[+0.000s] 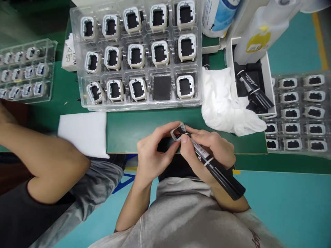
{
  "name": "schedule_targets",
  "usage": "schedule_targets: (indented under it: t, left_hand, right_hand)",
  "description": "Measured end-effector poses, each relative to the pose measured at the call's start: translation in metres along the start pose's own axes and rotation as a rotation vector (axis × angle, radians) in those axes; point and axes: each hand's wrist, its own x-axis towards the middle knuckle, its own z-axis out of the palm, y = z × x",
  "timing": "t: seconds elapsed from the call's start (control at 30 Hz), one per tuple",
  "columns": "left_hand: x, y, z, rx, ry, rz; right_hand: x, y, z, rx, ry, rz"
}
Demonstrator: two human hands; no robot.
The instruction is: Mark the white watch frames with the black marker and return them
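Between thumb and fingers, my left hand pinches a small white square frame, like a watch case, above the table's front edge. My right hand is wrapped round a black marker pen. The pen's tip end points into the frame, and its thick back end slants down to the right. Whether the tip touches the frame is hidden by my fingers. Just beyond my hands stands a clear plastic tray with rows of similar white frames. One pocket in its front row holds no frame.
Right of the tray lie a crumpled white cloth and a white box with more black markers and a bottle. Another frame tray sits far right. A folded white cloth and a co-worker's arm are left.
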Motion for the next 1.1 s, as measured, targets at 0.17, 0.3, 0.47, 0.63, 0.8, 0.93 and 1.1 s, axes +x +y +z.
schedule_targets:
  t: [0.17,0.3,0.47,0.63,0.8,0.93,1.1]
  left_hand:
    - [0.0,-0.002,0.0,0.002,-0.001,0.021]
    - [0.003,-0.001,-0.001,-0.036,-0.006,-0.009]
    - [0.008,0.001,-0.003,-0.174,-0.039,-0.088]
    - [0.008,0.0,-0.003,-0.262,-0.045,-0.105]
    - [0.01,-0.002,-0.005,-0.292,-0.051,-0.136]
    - [0.012,-0.005,-0.009,-0.349,-0.097,-0.169]
    - [0.015,-0.006,-0.012,-0.374,-0.137,-0.194]
  right_hand:
    - [0.002,0.001,0.001,0.02,0.026,0.023]
    - [0.001,0.001,-0.002,0.079,-0.005,0.084]
    - [0.0,0.001,-0.006,0.163,0.005,0.104]
    - [-0.003,0.002,-0.005,0.147,0.003,0.09]
    - [0.0,0.002,-0.001,0.137,0.057,0.025]
    - [0.004,0.003,0.001,0.141,0.058,-0.061]
    - [0.004,0.001,0.006,0.138,0.089,-0.071]
